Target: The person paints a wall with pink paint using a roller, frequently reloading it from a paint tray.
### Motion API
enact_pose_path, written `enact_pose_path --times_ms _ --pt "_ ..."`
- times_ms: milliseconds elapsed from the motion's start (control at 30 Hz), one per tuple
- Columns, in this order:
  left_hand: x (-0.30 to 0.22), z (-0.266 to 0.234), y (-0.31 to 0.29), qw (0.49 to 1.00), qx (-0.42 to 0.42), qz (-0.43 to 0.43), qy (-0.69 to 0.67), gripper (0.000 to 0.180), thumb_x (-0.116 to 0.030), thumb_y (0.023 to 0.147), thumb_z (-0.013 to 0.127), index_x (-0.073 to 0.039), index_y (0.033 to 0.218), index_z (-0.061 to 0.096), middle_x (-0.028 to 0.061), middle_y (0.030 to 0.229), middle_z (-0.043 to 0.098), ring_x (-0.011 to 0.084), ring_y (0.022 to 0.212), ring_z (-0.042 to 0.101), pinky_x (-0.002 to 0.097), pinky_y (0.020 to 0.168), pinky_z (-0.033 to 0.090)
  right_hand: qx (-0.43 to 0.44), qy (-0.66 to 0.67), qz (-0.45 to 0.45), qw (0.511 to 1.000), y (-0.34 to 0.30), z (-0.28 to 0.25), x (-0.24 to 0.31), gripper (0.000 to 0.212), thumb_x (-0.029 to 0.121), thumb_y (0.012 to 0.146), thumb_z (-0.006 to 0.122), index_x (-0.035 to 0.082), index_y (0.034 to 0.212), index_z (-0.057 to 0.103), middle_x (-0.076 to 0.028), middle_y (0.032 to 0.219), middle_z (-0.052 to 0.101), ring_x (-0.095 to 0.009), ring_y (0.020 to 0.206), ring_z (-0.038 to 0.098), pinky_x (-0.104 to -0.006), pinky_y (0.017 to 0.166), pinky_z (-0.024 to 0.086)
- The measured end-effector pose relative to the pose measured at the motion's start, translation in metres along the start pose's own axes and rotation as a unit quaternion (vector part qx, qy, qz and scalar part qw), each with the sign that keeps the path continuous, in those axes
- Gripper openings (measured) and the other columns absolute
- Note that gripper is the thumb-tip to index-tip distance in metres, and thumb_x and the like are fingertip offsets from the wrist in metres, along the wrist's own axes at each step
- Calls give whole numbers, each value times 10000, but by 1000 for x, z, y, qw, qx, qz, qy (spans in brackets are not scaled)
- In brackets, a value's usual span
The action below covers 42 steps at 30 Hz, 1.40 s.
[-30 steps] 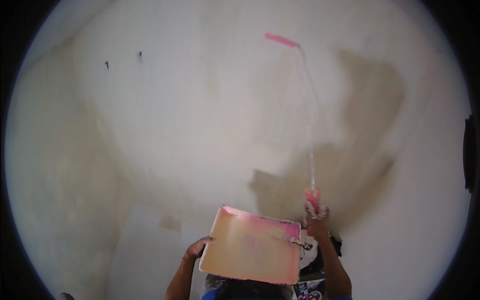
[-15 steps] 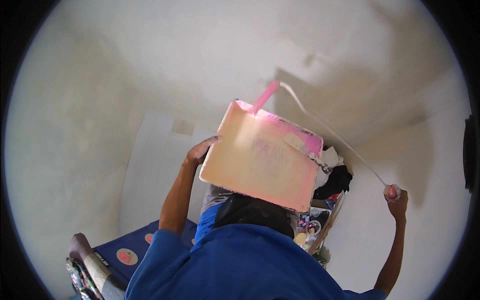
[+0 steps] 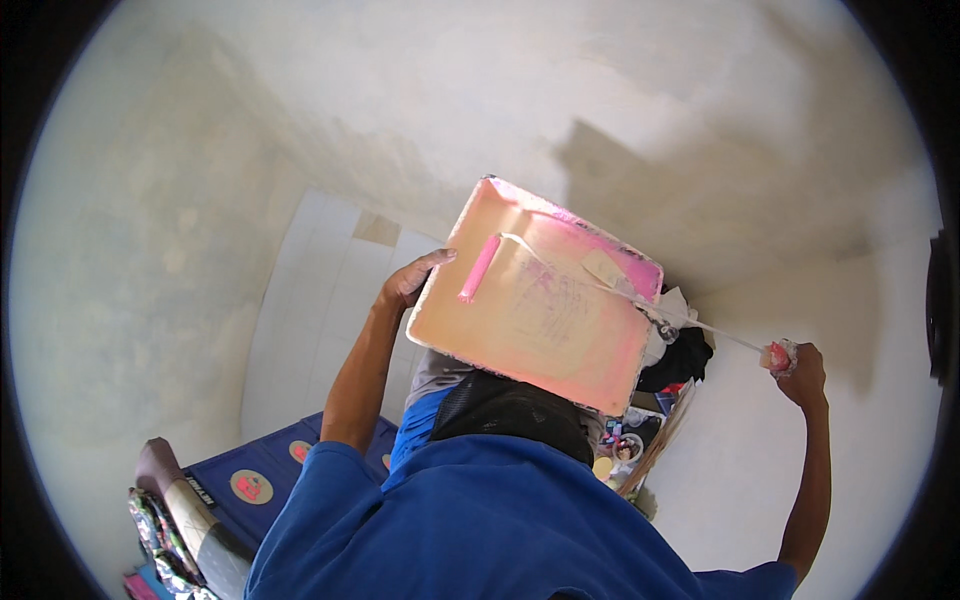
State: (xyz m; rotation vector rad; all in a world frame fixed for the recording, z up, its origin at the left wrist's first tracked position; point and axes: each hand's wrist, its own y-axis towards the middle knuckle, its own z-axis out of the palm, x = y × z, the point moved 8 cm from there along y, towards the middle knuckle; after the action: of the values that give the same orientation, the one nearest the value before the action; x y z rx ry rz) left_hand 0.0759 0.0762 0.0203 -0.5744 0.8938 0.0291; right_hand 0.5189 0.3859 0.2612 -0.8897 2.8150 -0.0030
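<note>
My left hand (image 3: 420, 277) grips the left edge of a paint tray (image 3: 540, 350), which is tilted in front of me. Cream and pink paint coat the tray, with deeper pink at its far right corner. Out to the right, my right hand (image 3: 801, 374) is closed round the handle of a paint roller (image 3: 480, 268). The roller's long thin white rod reaches left across the tray. Its narrow pink sleeve lies over the tray's left part, apparently on the sloped surface. A pale flat piece (image 3: 603, 268) is near the tray's far right side.
Patchy pale walls (image 3: 420, 80) stand ahead and at both sides. At lower left are a dark blue piece with round pictures (image 3: 250, 487) and a rolled bundle (image 3: 190, 515). Black and white cloths (image 3: 685, 360) and assorted clutter (image 3: 628, 447) lie beyond the tray's right edge.
The roller sleeve has moved from the tray's far rim down and left over its middle-left surface. My right hand has risen slightly. The tray has shifted a little farther away.
</note>
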Motion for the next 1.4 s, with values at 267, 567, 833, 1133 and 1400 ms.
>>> enact_pose_path --times_ms 267,567,833,1133,1400 --pt "5 -2 1 1000 22 -10 -14 551 -354 804 578 18 1195 465 110 1144 543 189 1020 534 312 877 424 61 -29 -37 997 11 12 14 239 263 666 684 69 780 602 -159 777 586 -341 744 567 -424 643 464" --pt "4 -2 -1 1000 23 -3 -3 580 -381 786 582 24 1186 469 144 1122 553 211 1007 546 320 872 429 32 -48 66 996 -35 -35 -59 288 275 671 710 54 819 599 -137 842 553 -308 846 546 -417 702 458" --pt "6 -7 3 1000 2 4 9 523 -351 789 586 19 1148 496 122 1068 573 195 960 559 314 835 448 1 -77 26 997 -55 -43 -33 203 237 714 665 54 766 591 -159 748 566 -337 730 548 -407 619 446" --pt "10 -9 1 1000 2 -7 -7 500 -334 792 577 15 1140 495 114 1048 579 189 929 570 314 807 463 -49 -57 -104 992 -61 -16 -71 253 225 780 583 41 620 514 -148 622 552 -336 593 521 -408 532 398" --pt "4 -4 5 999 32 7 20 529 -355 769 595 11 1139 503 118 1050 577 201 940 567 312 822 456 -2 5 -53 999 -52 9 -40 125 80 635 640 40 654 523 -167 642 548 -380 628 511 -419 562 401"
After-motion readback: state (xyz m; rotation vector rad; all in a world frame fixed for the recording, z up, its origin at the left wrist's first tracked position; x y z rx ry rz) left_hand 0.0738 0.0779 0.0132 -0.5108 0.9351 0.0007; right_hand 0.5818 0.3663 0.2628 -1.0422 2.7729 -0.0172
